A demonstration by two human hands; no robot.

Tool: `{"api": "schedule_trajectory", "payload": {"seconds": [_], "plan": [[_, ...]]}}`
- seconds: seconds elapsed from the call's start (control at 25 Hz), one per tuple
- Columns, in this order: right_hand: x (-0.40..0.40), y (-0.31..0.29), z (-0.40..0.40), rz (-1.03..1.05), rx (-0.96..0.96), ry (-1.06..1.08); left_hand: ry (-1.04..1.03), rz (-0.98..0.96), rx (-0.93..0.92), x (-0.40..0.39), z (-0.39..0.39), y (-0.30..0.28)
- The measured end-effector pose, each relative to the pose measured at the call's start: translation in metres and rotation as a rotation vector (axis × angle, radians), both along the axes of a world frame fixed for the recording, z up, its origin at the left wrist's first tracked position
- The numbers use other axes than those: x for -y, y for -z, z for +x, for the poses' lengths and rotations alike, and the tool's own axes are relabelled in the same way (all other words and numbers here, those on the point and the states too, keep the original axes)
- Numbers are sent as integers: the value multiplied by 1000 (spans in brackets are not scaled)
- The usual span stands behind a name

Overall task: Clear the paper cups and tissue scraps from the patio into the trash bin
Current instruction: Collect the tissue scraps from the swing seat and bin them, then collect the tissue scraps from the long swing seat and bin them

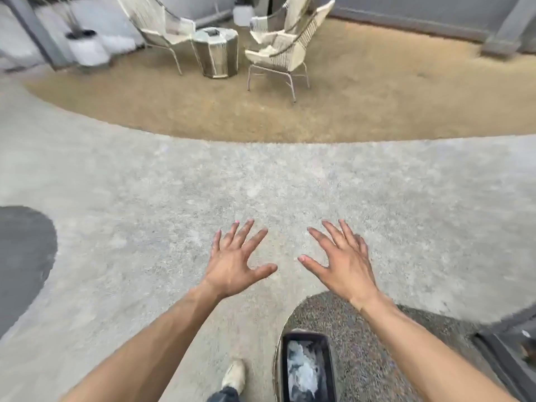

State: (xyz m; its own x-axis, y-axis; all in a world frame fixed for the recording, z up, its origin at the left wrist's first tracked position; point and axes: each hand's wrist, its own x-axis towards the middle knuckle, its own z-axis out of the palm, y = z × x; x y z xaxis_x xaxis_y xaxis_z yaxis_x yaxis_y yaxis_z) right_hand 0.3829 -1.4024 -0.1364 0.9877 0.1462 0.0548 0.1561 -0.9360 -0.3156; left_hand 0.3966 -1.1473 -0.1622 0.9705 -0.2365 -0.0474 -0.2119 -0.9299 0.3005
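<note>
Both arms stretch forward over the grey concrete patio (174,184). My left hand (236,261) is spread flat with fingers apart and holds nothing. My right hand (340,261) is spread the same way, also empty. Below my right forearm stands the dark rectangular trash bin (326,372), seen from above, with white crumpled paper or tissue inside. No loose cups or scraps show on the ground in this view.
Two woven cream chairs (162,27) (284,50) flank a small round side table (216,52) on a tan gravel area at the back. A white planter (87,49) stands far left. My shoe (233,375) is at the bottom. A dark patch (23,256) lies at the left.
</note>
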Motion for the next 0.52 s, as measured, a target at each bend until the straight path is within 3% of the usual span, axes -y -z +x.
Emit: {"api": "schedule_trajectory", "payload": {"seconds": [0.24,0.52], "plan": [[-101,-92,25,7,140,-350,-385,35,183,-115,-75,-90],[-283,-147,2,50,231,-758,-791,183,322,-269,-217,-154]]}}
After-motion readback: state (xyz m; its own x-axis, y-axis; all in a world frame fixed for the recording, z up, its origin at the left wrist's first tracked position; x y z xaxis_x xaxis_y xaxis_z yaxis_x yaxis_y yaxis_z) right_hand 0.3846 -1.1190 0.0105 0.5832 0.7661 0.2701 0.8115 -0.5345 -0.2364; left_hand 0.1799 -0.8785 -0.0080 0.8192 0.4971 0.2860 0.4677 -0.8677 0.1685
